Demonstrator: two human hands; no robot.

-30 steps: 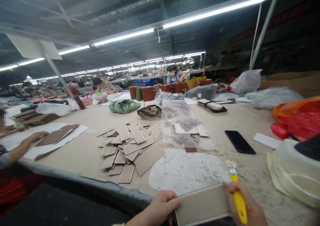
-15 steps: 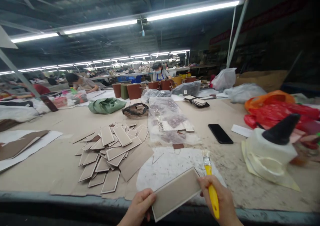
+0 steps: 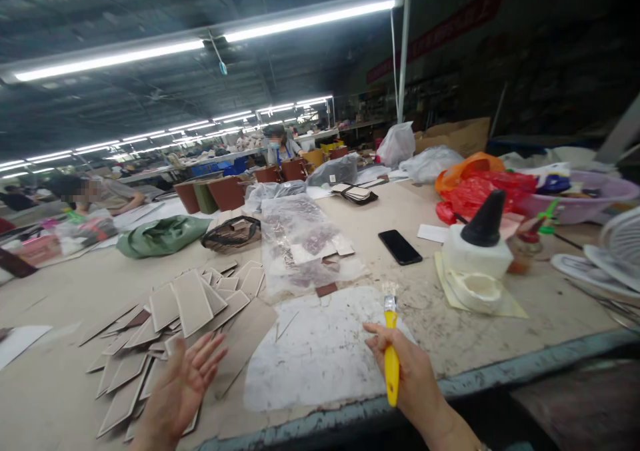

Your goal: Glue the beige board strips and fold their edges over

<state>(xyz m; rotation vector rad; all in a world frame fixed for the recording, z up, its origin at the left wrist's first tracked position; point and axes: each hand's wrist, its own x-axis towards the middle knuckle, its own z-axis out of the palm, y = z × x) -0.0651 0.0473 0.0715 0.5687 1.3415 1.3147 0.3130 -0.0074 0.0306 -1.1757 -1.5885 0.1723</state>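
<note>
My left hand (image 3: 183, 381) is open, palm turned up and fingers spread, just in front of a loose pile of beige rectangular panels (image 3: 192, 303) with pale edges. None of the panels is in that hand, though it hides part of the pile. Between the fingers of my right hand (image 3: 411, 366) is a yellow-handled paintbrush (image 3: 392, 361), bristles pointing away from me. Beneath the brush lies a stained white sheet (image 3: 305, 354) on the worktable.
A phone (image 3: 400, 247) lies beyond the brush. To its right stand a white plastic container with a black cone (image 3: 484, 221), a red bag (image 3: 480, 194) and a purple basin (image 3: 590, 198). Clear plastic (image 3: 300, 238) and a green bag (image 3: 160, 236) lie farther back. Co-workers sit across the table.
The panel that both hands held has left them. My left hand has moved left to the pile and opened. My right hand still grips the paintbrush, and the view has swung right.
</note>
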